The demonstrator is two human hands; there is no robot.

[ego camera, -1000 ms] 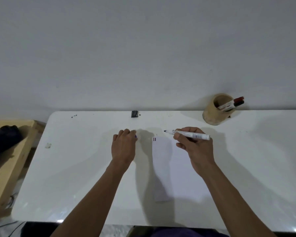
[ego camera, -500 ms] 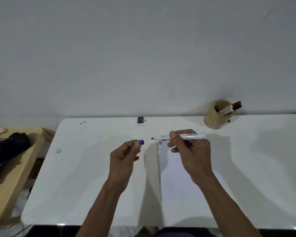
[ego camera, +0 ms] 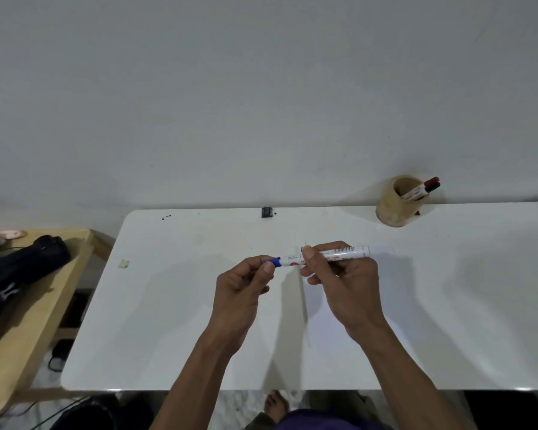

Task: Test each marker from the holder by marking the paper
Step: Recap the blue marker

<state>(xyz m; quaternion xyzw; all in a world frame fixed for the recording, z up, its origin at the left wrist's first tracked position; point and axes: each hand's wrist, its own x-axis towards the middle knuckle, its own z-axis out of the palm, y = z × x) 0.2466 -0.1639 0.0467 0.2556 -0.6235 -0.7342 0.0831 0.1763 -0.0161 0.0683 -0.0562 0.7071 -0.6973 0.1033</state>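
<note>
Head view | right hand (ego camera: 342, 280) grips marker (ego camera: 323, 256) level, steadying it | left hand (ego camera: 243, 283) pinches blue cap (ego camera: 274, 261) at its tip, likely recapping | holder (ego camera: 395, 201) well apart

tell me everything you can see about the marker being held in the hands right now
The marker has a white barrel with printed text, a barcode and a red label patch; it looks like plastic. It lies roughly level above the white table. The right hand pinches the barrel from above. The left hand holds the blue cap against its left end, either on or nearly on. The tip is hidden.
</note>
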